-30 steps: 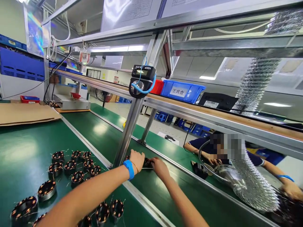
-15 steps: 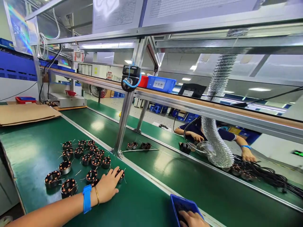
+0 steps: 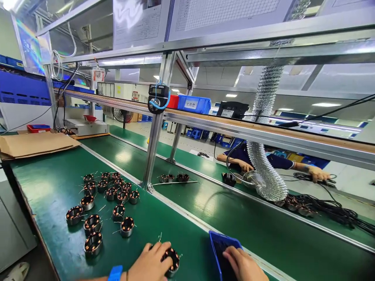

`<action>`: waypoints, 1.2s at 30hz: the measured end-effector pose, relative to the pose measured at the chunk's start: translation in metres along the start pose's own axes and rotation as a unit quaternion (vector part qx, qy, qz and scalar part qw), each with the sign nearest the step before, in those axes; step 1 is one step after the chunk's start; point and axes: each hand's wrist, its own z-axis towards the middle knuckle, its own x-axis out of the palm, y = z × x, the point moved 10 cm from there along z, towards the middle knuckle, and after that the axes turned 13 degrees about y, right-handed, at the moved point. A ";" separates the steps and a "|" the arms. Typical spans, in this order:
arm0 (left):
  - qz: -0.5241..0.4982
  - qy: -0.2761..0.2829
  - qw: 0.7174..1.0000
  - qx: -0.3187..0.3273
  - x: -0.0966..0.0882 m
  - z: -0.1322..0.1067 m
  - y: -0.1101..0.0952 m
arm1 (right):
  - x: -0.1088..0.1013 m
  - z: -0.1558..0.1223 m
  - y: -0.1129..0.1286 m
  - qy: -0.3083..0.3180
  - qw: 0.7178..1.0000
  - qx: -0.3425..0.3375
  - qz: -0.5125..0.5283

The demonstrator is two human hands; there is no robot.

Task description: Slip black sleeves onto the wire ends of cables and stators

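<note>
Copper-wound coils (image 3: 118,212) scattered across a green table (image 3: 43,187); left hand (image 3: 149,259) clenched over one coil (image 3: 172,259) near the table's front edge; just beside, a blue tray (image 3: 213,246), right hand (image 3: 243,265) resting inside over a dark lining, grip impossible to tell.
</note>
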 end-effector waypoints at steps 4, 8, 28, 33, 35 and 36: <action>0.082 -0.216 0.971 0.065 0.001 -0.009 -0.033 | -0.011 -0.006 -0.001 -0.019 0.999 0.040 0.026; 0.015 -0.255 0.964 0.081 -0.002 -0.014 -0.045 | -0.012 -0.005 -0.005 -0.038 0.995 0.091 0.031; -0.115 -0.147 0.974 0.130 -0.033 -0.035 -0.044 | -0.031 -0.013 -0.018 -0.068 0.983 0.167 0.030; -0.097 -0.098 0.975 0.174 -0.023 -0.035 -0.053 | -0.035 -0.020 -0.010 -0.087 0.981 0.156 0.080; -0.077 -0.111 0.973 0.187 -0.018 -0.036 -0.052 | -0.041 -0.029 0.002 -0.102 0.978 0.144 0.112; -0.067 -0.116 0.973 0.187 -0.016 -0.036 -0.050 | -0.042 -0.034 0.011 -0.104 0.977 0.136 0.129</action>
